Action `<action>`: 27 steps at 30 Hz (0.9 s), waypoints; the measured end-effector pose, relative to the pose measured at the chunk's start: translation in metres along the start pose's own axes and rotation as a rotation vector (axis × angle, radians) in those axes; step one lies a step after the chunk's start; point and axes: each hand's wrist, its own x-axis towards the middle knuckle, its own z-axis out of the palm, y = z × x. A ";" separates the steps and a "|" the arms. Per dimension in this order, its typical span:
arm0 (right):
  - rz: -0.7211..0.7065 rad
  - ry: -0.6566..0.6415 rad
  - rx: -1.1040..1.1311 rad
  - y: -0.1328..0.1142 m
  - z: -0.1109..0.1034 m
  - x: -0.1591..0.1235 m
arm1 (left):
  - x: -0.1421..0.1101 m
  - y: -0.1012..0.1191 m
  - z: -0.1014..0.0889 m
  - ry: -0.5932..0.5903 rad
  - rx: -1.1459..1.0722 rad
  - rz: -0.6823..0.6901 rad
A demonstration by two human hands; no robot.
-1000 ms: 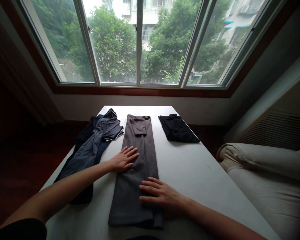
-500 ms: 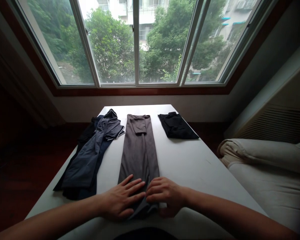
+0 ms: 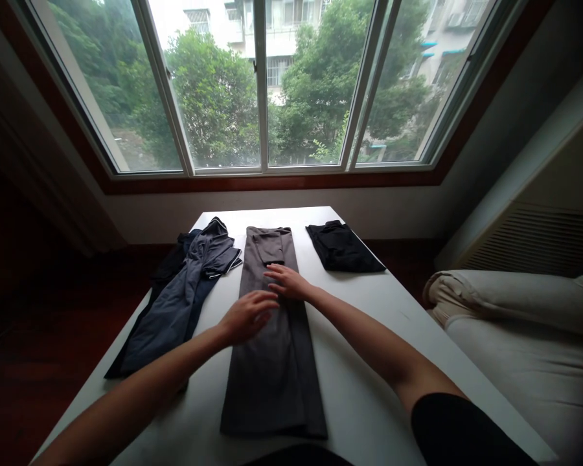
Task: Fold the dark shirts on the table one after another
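A long grey-brown garment (image 3: 272,382), folded into a narrow strip, lies lengthwise on the white table (image 3: 369,336). One sleeve is folded down near its far end. My right hand (image 3: 287,282) is over the upper part of the garment, just below that sleeve, fingers apart and stretched to the left. Lower and to the left, my left hand (image 3: 249,317) hovers over the garment's left side with loosely bent fingers and no cloth in it. Whether the right fingertips touch the cloth I cannot tell.
Left of the garment lies a pile of dark clothes with a blue-grey short-sleeved shirt (image 3: 175,317) on top. A folded black garment (image 3: 342,246) sits at the far right corner. Beyond the table's right edge is a beige sofa (image 3: 515,323); a window (image 3: 262,84) stands behind.
Both hands have moved away from the garment's near end towards its far part, the right hand farther. The near end now lies flat and in full view.
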 end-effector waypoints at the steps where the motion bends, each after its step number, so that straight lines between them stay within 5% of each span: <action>1: 0.020 -0.043 -0.029 0.005 0.007 -0.001 | 0.015 -0.021 0.006 0.079 0.020 -0.101; 3: 0.041 -0.110 -0.081 0.010 0.018 -0.006 | 0.039 -0.060 0.020 0.131 0.069 -0.281; 6: 0.048 -0.163 -0.123 0.011 0.023 -0.013 | 0.052 -0.100 0.042 -0.001 0.141 -0.369; 10: 0.006 -0.209 -0.119 0.001 0.015 -0.023 | 0.025 -0.105 0.054 -0.105 0.200 -0.316; 20: -0.260 -0.339 0.119 -0.087 -0.028 -0.126 | -0.108 0.014 0.028 -0.270 0.193 -0.007; 27: -0.387 -0.398 0.270 -0.144 -0.054 -0.184 | -0.152 0.069 -0.009 -0.422 0.046 0.171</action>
